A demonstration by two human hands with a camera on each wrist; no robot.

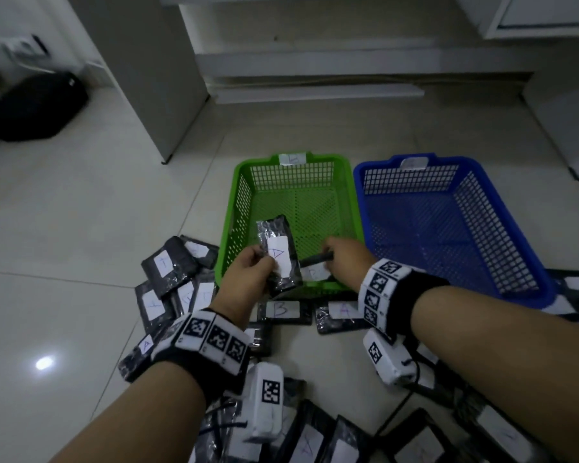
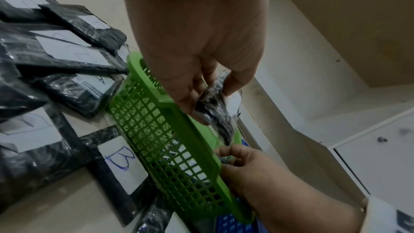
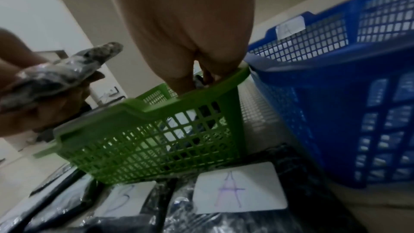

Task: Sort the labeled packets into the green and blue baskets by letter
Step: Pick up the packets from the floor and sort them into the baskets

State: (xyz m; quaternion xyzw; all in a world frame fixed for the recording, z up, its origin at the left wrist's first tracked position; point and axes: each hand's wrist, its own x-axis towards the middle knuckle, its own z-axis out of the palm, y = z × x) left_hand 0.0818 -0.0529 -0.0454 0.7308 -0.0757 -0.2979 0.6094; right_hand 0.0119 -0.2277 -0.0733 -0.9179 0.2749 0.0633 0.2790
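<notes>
My left hand [image 1: 264, 262] pinches a black packet [image 1: 278, 255] with a white "A" label and holds it upright over the near left corner of the green basket [image 1: 234, 182]. My right hand [image 1: 330, 252] pinches a second dark packet [image 1: 316, 259], seen edge-on, low inside the green basket's near end; its letter is hidden. A white label [image 1: 313, 274] shows just beneath it. The blue basket [image 1: 358, 182] stands right of the green one and holds nothing. The right wrist view shows an "A" tag [image 3: 290, 27] on the blue basket [image 3: 336, 77].
Several black labelled packets lie on the tiled floor left of and in front of the baskets, among them a "B" packet [image 1: 283, 310] and an "A" packet [image 1: 340, 312]. White cabinets stand behind the baskets. A black bag [image 1: 37, 108] sits at the far left.
</notes>
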